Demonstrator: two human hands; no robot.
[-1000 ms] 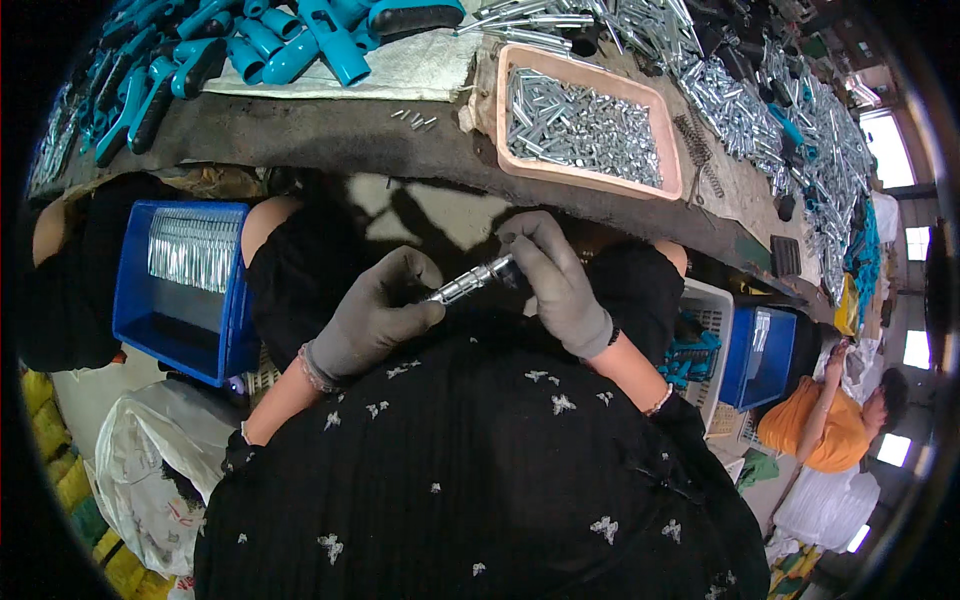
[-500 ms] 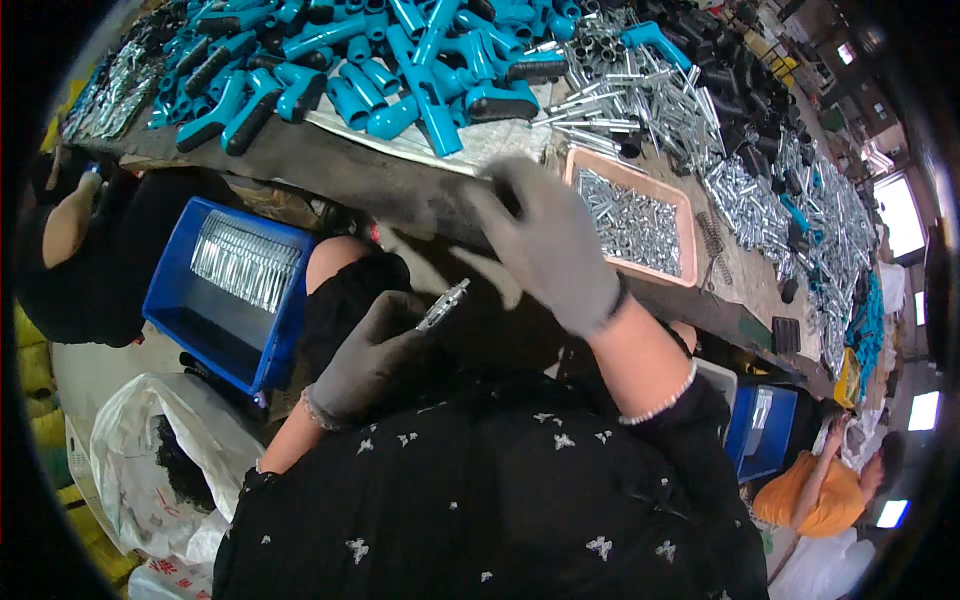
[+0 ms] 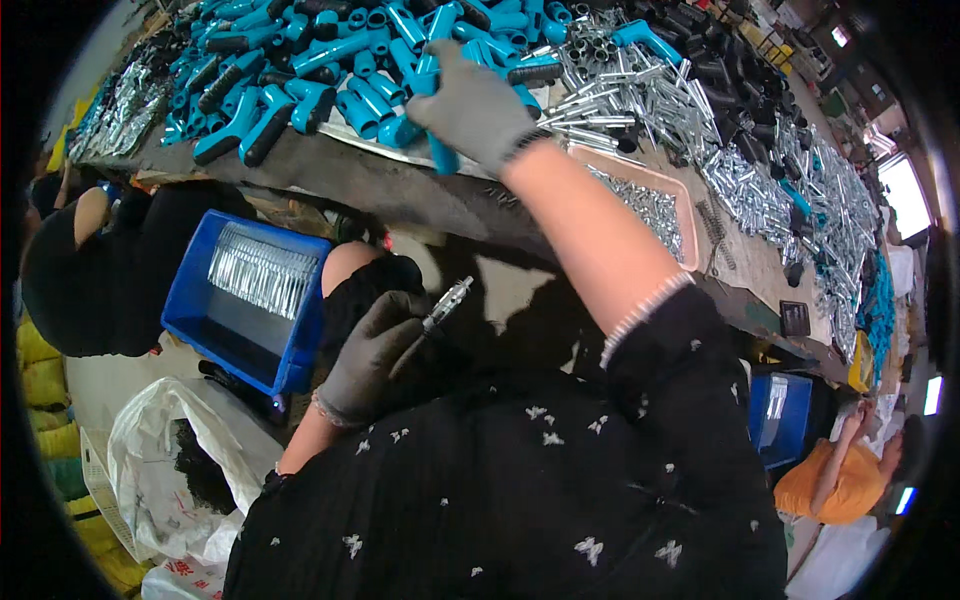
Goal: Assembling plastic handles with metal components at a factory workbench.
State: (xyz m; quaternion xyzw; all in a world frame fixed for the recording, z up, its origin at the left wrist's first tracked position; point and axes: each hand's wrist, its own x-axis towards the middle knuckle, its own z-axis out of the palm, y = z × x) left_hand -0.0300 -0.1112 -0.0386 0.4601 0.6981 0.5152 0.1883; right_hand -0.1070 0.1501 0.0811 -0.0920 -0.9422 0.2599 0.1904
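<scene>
My left hand [image 3: 375, 350], in a grey glove, is closed around a slim shiny metal part [image 3: 448, 304] that points up and away, in front of my lap. My right hand [image 3: 472, 108], also gloved, reaches over the near edge of the heap of teal handles [image 3: 345, 50]. Its thumb and forefinger are spread apart over a long teal handle [image 3: 441, 154], whose lower end shows below the palm. The other fingers of that hand are partly hidden.
A pink tray [image 3: 683, 205] of small metal parts lies beside my right forearm. Metal tubes [image 3: 640, 100] are heaped behind it. A blue bin [image 3: 246, 345] with rows of metal pieces stands at my left, above a white sack [image 3: 150, 450]. Co-workers sit on both sides.
My right hand has moved away from me, from in front of the workbench edge up to the teal handles. My left hand keeps the metal part. The whole view has shifted slightly.
</scene>
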